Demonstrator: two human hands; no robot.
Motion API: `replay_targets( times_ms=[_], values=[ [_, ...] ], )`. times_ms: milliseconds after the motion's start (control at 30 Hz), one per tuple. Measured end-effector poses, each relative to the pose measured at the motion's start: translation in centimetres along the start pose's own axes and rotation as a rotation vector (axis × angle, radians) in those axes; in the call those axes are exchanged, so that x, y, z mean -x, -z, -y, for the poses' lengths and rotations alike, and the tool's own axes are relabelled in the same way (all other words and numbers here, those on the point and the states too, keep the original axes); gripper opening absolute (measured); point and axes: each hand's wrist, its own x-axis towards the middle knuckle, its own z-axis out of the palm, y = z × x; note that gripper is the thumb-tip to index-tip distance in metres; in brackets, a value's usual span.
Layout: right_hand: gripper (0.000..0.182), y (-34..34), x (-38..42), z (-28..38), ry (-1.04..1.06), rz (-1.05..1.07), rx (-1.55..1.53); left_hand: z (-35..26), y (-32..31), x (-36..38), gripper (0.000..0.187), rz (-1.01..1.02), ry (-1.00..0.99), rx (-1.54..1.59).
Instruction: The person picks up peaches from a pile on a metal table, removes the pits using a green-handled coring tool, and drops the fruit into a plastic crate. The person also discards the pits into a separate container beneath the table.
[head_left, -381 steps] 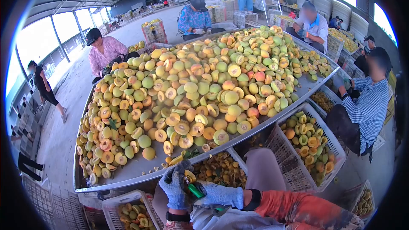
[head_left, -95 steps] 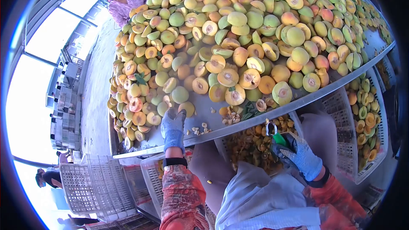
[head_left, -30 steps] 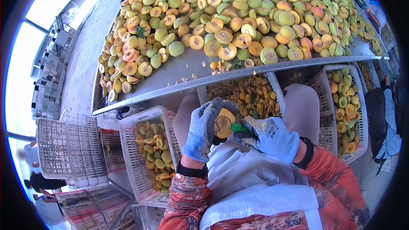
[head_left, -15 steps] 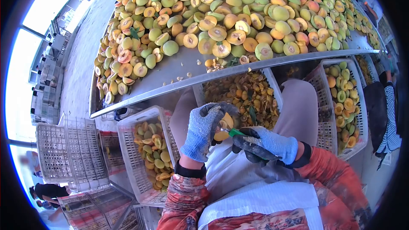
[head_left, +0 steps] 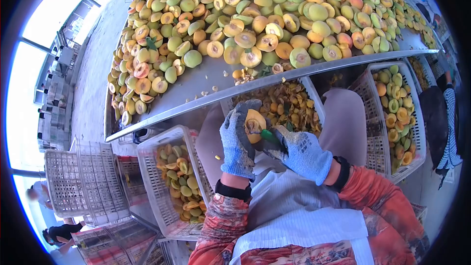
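My left hand [head_left: 239,137], in a blue glove with dark fingers, is closed round an apricot half [head_left: 254,124]. The cut face is turned up and shows a dark, rough hollow. My right hand [head_left: 300,149], gloved the same way, grips a small green-handled pitting tool [head_left: 268,136]. The tool's green end points at the fruit, and its tip cannot be made out against the flesh. Both hands are above my lap, in front of a crate of scraps [head_left: 314,99] that holds peelings, pits and leaves.
A metal table [head_left: 194,91] with a raised rim bears a large heap of halved apricots [head_left: 245,39]. One crate of halves [head_left: 164,216] stands at my left, another crate [head_left: 417,132] at my right. Stacked crates [head_left: 81,184] are farther left. Other people are at the edges.
Both hands have risen slightly toward the table. The apricot half has turned its cut face up, and the right hand has rolled over. A small yellow bit now shows beside my left wrist.
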Motion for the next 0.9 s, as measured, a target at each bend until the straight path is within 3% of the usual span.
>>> replay_targets(
  times_ms=[33,67,100,133,167,233,267,300,367,433,533,600,633,667,733,833,900],
  values=[
    [0.033,0.3,0.0,0.4,-0.048,0.057,-0.023,0.3,0.4,-0.1,0.028,-0.001,0.002,-0.003],
    [0.033,0.3,0.1,0.3,-0.052,0.056,-0.027,0.9,1.0,-0.3,0.028,0.048,-0.142,-0.184],
    [0.031,0.3,0.0,0.2,-0.056,0.108,-0.234,0.8,1.0,-0.5,0.028,0.099,-0.289,-0.363],
    [0.03,0.3,-0.1,0.0,-0.061,0.16,-0.444,0.7,1.0,-0.5,0.028,0.103,-0.284,-0.366],
    [0.03,0.7,-0.1,0.0,-0.067,0.158,-0.447,0.4,0.9,-0.3,0.024,0.048,-0.225,-0.338],
    [0.028,2.0,-0.3,0.5,-0.523,0.562,-1.336,-0.5,0.6,0.3,0.021,-0.014,-0.16,-0.31],
    [0.028,2.5,-0.6,0.9,-0.693,0.602,-1.437,-1.2,0.4,0.4,0.021,0.01,-0.212,-0.399],
    [0.028,2.5,-1.0,1.2,-0.692,0.603,-1.439,-1.6,0.2,0.4,0.02,0.035,-0.265,-0.488],
    [0.029,2.6,-1.5,1.6,-0.442,0.514,-0.93,-1.7,0.2,0.1,0.02,0.029,-0.219,-0.454],
    [0.029,3.0,-1.6,1.6,-0.447,0.55,-1.055,-1.6,0.6,-0.4,0.02,0.028,-0.172,-0.424],
    [0.029,2.9,-1.5,1.5,-0.528,0.621,-1.183,-0.7,1.0,-0.4,0.02,0.028,-0.313,-0.527],
    [0.029,2.6,-1.7,1.2,-0.593,0.657,-1.181,-0.4,-0.1,0.1,0.021,-0.094,-0.384,-0.366],
    [0.029,2.1,-1.8,0.8,-0.443,0.6,-1.072,-0.2,0.0,0.0,0.021,-0.091,-0.382,-0.37],
    [0.03,1.9,-1.9,0.5,-0.298,0.539,-0.961,0.3,0.3,-0.1,0.024,-0.117,-0.28,-0.279],
    [0.03,2.9,-2.1,0.3,-0.387,0.625,-1.018,0.1,0.2,0.0,0.026,-0.143,-0.169,-0.19],
    [0.028,2.5,-1.7,-0.5,-0.508,0.76,-1.169,-1.4,0.6,0.0,0.023,0.015,-0.039,-0.278],
    [0.028,2.3,-1.4,-0.9,-0.545,0.794,-1.276,-1.2,0.9,-0.4,0.024,0.199,-0.25,-0.702]
  ],
)
